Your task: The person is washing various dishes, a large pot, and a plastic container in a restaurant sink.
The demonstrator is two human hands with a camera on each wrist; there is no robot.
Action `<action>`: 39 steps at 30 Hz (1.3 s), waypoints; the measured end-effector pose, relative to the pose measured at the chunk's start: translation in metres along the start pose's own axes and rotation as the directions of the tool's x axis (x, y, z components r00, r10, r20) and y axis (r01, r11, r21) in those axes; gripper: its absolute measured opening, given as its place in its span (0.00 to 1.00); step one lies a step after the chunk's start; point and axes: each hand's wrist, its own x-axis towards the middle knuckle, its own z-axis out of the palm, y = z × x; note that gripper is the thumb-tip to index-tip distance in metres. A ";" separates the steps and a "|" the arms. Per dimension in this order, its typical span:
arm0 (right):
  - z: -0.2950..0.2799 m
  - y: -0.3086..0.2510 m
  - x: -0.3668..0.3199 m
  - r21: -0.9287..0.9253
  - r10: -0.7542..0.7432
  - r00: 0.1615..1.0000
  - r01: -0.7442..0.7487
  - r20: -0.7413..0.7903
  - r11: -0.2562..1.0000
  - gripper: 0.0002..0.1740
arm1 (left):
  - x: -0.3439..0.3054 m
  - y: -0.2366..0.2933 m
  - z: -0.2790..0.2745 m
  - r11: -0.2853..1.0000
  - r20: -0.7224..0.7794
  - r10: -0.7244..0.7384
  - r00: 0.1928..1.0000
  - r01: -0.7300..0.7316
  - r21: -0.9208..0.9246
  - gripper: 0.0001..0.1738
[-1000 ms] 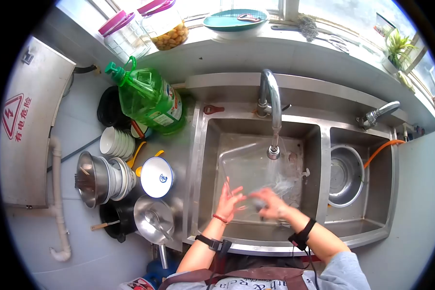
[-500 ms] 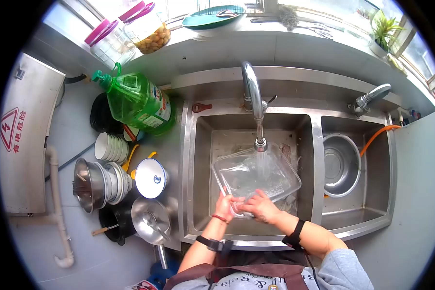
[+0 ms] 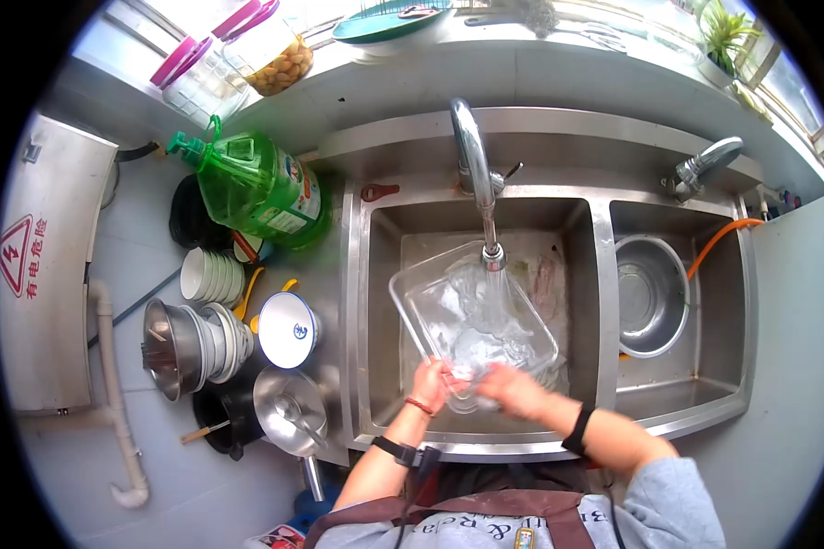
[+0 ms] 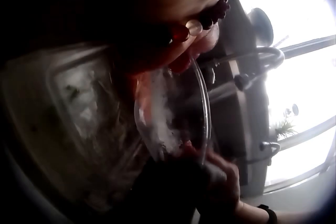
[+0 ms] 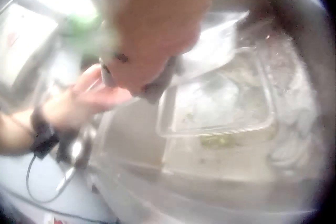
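A clear plastic container [image 3: 513, 306] is under the running water over the left sink basin, its body tilted. My left hand [image 3: 430, 384] grips its near-left edge; in the left wrist view the curved rim [image 4: 206, 111] leads up to those fingers. At the near side, close by the left, my blurred right hand [image 3: 513, 391] holds a small grey pad [image 5: 161, 81] against the container, its kind unclear. In the right wrist view, a rectangular clear tub [image 5: 220, 131] lies lower in the basin.
The chrome faucet [image 3: 474, 160] arches over the hands. A metal bowl [image 3: 652, 306] stands in the right basin. To the left are a green detergent bottle [image 3: 261, 188], a white bowl [image 3: 284, 329], stacked dishes [image 3: 212, 340] and a steel pan [image 3: 288, 403].
The container swung from nearly edge-on to broad under the stream, then shifted slightly left. The right hand left the left hand's side and moved a little right. The head view shifted.
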 end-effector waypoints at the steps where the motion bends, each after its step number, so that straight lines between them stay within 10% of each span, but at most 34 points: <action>1: -0.014 0.028 -0.023 -0.089 0.039 0.997 -0.033 0.062 0.995 0.20 | -0.004 0.020 -0.007 0.999 0.083 -0.026 0.996 0.024 0.032 0.07; 4: -0.043 0.036 -0.029 -0.222 0.121 0.989 -0.100 0.083 0.970 0.15 | -0.017 0.044 -0.009 0.999 0.182 -0.032 0.983 0.032 0.003 0.12; 5: -0.047 0.028 -0.020 -0.237 0.138 0.989 -0.120 0.059 0.964 0.14 | -0.039 0.052 0.015 0.961 0.201 0.024 0.979 0.033 -0.276 0.13; 7: 0.008 0.015 0.005 0.052 0.342 0.935 -0.338 -0.092 0.940 0.12 | -0.046 0.032 0.045 0.894 0.100 0.069 0.993 -0.017 -0.447 0.15; 10: 0.045 -0.044 0.059 0.055 0.298 0.863 -0.302 -0.409 0.952 0.18 | -0.006 -0.040 0.020 0.957 -0.132 0.073 0.989 -0.106 -0.271 0.12; 12: 0.029 -0.033 0.049 0.030 0.064 0.966 -0.058 -0.251 0.998 0.18 | -0.004 -0.029 -0.012 0.982 -0.152 0.049 0.987 -0.076 -0.176 0.09; 15: -0.029 0.034 0.015 0.035 0.167 0.962 -0.179 0.216 0.983 0.19 | -0.029 0.008 -0.020 0.995 0.165 -0.031 0.986 0.045 -0.085 0.06; 18: -0.124 0.054 -0.013 -0.186 0.230 0.964 -0.203 0.136 0.961 0.13 | -0.030 0.045 -0.054 0.968 0.410 -0.196 0.891 0.242 -0.063 0.15; 20: -0.153 0.039 0.003 0.076 0.273 0.961 -0.275 0.037 0.958 0.12 | -0.038 0.068 -0.023 0.947 0.267 -0.205 0.942 0.260 -0.191 0.21; 24: -0.177 0.037 0.002 0.609 0.579 0.811 -0.501 0.082 0.615 0.09 | 0.027 0.052 -0.019 0.922 -0.089 0.385 0.918 -0.388 -0.008 0.35; 26: -0.177 0.064 -0.012 0.718 0.711 0.700 -0.529 0.068 0.452 0.10 | 0.046 0.038 -0.027 0.733 0.219 0.544 0.810 -0.586 0.346 0.39; 28: -0.163 0.091 -0.021 0.899 0.817 0.577 -0.359 0.001 0.253 0.13 | 0.047 0.009 -0.021 0.754 0.051 0.506 0.861 -0.471 0.458 0.42; 30: -0.112 0.121 -0.008 0.735 0.865 0.347 -0.464 -0.362 0.494 0.13 | 0.040 -0.012 -0.003 0.795 -0.108 0.483 0.869 -0.384 0.469 0.41; 31: -0.090 0.127 0.004 0.106 0.488 0.452 -0.643 -0.746 0.758 0.13 | 0.037 -0.018 0.012 0.792 -0.208 0.536 0.819 -0.402 0.460 0.40; 33: -0.061 0.098 0.057 0.295 0.648 0.496 -0.613 -0.578 0.733 0.13 | 0.041 -0.027 0.042 0.781 -0.282 0.494 0.823 -0.277 0.559 0.39; 34: -0.044 0.072 0.088 0.380 0.614 0.377 -0.533 -0.693 0.756 0.12 | 0.038 -0.028 0.051 0.774 -0.326 0.471 0.820 -0.206 0.599 0.38; 39: 0.017 0.026 0.084 0.185 0.469 0.677 -0.449 -0.567 0.874 0.27 | 0.020 0.007 0.051 0.993 -0.413 0.112 0.904 -0.110 0.028 0.34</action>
